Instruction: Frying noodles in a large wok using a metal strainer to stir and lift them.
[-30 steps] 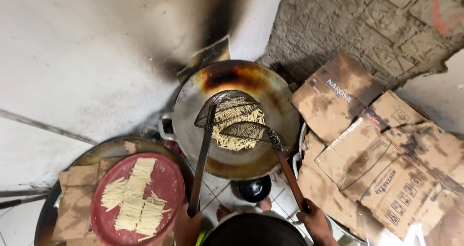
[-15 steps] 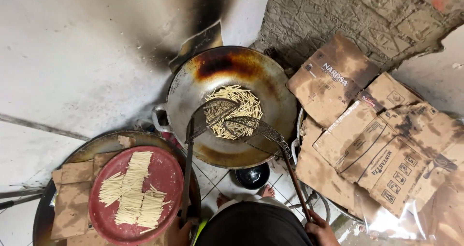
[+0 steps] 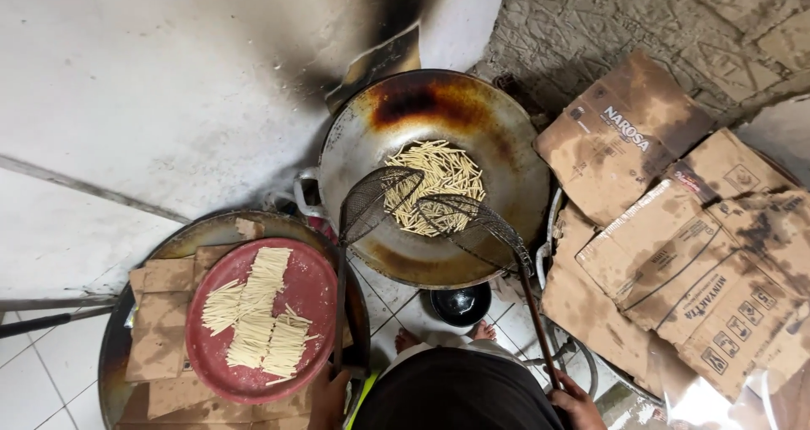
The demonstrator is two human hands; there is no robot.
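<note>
My left hand (image 3: 327, 396) and right hand (image 3: 575, 403) each close fingers round a long-handled wire skimmer (image 3: 375, 200), keeping clear of the wok (image 3: 506, 143) while corralling the pale dough sticks (image 3: 439, 181) inside.

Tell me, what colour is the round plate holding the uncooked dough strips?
Dull red plate, seen in the head view.

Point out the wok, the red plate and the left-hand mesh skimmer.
wok (image 3: 506, 143), head view, bare inner wall.
red plate (image 3: 316, 291), head view, bare right part.
left-hand mesh skimmer (image 3: 371, 200), head view, mesh basket.
</note>
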